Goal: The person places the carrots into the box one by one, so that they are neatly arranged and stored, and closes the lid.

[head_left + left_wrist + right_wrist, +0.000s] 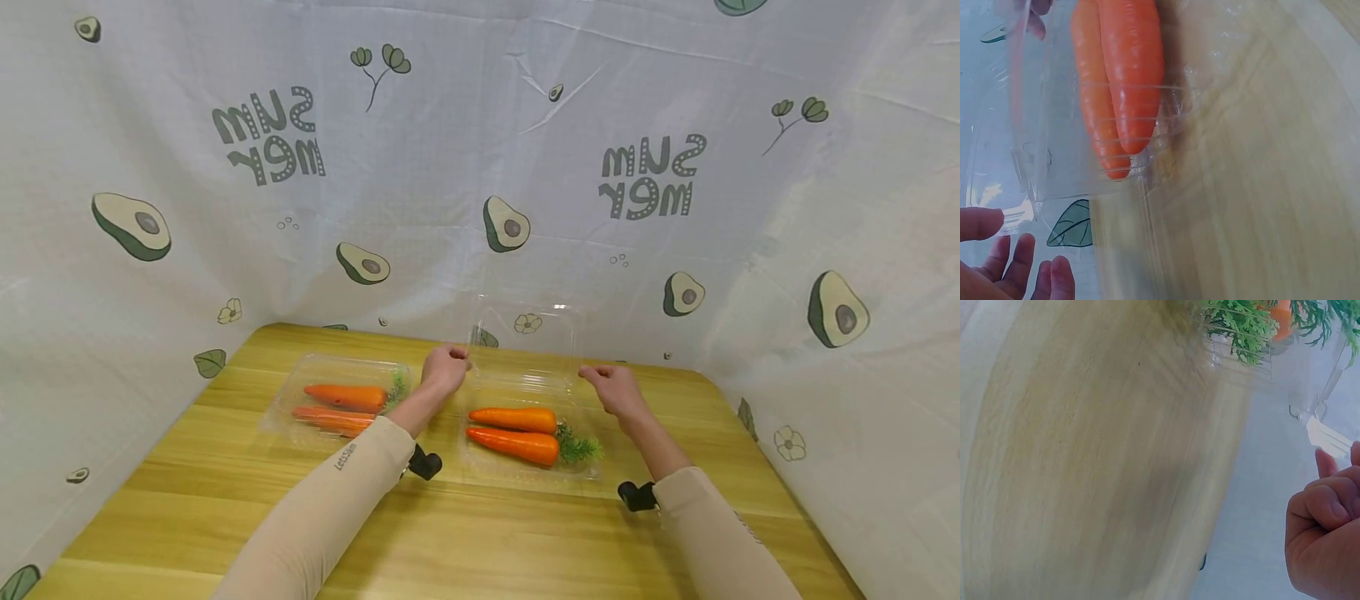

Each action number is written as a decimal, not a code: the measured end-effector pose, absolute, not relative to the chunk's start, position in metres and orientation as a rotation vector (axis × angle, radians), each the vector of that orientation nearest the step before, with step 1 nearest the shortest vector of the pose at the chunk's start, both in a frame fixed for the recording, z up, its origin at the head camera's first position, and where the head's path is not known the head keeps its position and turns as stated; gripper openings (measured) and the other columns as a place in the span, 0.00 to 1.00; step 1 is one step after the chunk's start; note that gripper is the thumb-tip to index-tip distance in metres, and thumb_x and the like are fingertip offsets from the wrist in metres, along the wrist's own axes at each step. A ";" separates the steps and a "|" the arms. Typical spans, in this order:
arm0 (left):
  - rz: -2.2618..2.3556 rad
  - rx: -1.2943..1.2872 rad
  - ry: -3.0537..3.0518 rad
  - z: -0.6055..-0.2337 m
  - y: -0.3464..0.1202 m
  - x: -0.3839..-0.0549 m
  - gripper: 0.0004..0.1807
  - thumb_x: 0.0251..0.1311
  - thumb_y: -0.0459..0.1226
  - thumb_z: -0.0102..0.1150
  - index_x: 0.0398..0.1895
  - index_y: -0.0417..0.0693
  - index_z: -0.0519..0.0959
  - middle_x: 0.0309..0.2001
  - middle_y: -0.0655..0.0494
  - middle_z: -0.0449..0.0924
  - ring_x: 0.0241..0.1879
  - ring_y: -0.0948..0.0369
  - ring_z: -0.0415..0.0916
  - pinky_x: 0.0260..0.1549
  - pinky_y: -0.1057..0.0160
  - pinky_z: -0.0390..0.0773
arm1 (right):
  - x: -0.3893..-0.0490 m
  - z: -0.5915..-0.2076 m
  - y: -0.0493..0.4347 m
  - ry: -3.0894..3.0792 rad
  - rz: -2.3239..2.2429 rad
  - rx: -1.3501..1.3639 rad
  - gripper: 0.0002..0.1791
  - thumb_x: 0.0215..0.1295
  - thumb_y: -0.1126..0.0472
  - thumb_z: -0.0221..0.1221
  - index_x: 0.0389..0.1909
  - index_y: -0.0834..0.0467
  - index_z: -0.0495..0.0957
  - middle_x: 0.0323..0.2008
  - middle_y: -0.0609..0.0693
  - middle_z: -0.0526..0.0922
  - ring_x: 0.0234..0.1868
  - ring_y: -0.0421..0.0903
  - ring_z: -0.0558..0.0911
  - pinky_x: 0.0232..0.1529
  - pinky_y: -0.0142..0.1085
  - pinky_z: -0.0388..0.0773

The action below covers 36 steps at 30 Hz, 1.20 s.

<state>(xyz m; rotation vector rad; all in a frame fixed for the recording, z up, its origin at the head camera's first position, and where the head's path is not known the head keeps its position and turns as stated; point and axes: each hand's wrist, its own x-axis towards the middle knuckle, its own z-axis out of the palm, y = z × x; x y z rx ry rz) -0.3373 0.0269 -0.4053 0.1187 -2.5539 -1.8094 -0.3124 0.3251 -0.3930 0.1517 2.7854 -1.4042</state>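
A clear plastic clamshell container (480,467) lies on the table with its transparent lid (525,333) raised upright at the back. Two orange carrots (517,446) with green leafy tops (577,446) lie side by side in its base. At the lid's left edge, my left hand (445,369) pinches the plastic between thumb and fingers; the left wrist view shows the thumb (982,224) at that edge. My right hand (617,388) pinches the lid's right edge, its other fingers curled in the right wrist view. Both hands are apart from the carrots.
Left of my left forearm, another clear container (307,360) holds carrots (345,396) with green tops, partly hidden by the arm. A white printed curtain (450,167) surrounds the back and sides of the wooden table (510,542).
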 end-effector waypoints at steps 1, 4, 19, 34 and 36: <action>-1.803 0.116 -2.548 -0.405 0.027 -0.337 0.10 0.66 0.33 0.60 0.50 0.44 0.82 0.48 0.49 0.83 0.48 0.51 0.78 0.44 0.56 0.78 | -0.312 -0.393 0.325 2.780 -1.408 0.153 0.28 0.78 0.48 0.51 0.63 0.66 0.76 0.14 0.42 0.61 0.11 0.39 0.55 0.16 0.33 0.58; -1.798 0.097 -2.533 -0.405 0.026 -0.337 0.09 0.67 0.34 0.60 0.49 0.44 0.82 0.48 0.48 0.83 0.48 0.50 0.79 0.46 0.54 0.78 | -0.312 -0.393 0.325 2.768 -1.426 0.159 0.27 0.78 0.48 0.51 0.63 0.66 0.76 0.13 0.42 0.61 0.10 0.40 0.55 0.15 0.33 0.58; -1.756 0.054 -2.473 -0.393 0.023 -0.330 0.10 0.70 0.38 0.59 0.47 0.43 0.84 0.48 0.49 0.84 0.39 0.54 0.77 0.35 0.59 0.77 | -0.305 -0.379 0.325 2.747 -1.512 0.167 0.28 0.79 0.45 0.47 0.64 0.63 0.76 0.10 0.40 0.57 0.10 0.39 0.55 0.15 0.33 0.57; -1.648 0.011 -2.529 -0.388 0.016 -0.323 0.14 0.73 0.44 0.56 0.49 0.47 0.86 0.47 0.51 0.84 0.41 0.54 0.78 0.39 0.56 0.78 | -0.298 -0.376 0.326 2.719 -1.601 0.143 0.31 0.80 0.43 0.45 0.63 0.66 0.75 0.09 0.39 0.58 0.09 0.38 0.54 0.14 0.32 0.54; -1.630 -0.005 -2.535 -0.388 0.015 -0.322 0.15 0.73 0.45 0.55 0.50 0.47 0.86 0.49 0.51 0.84 0.43 0.53 0.78 0.43 0.54 0.79 | -0.297 -0.376 0.327 2.716 -1.600 0.135 0.32 0.80 0.43 0.45 0.63 0.66 0.75 0.09 0.39 0.58 0.09 0.38 0.54 0.14 0.32 0.54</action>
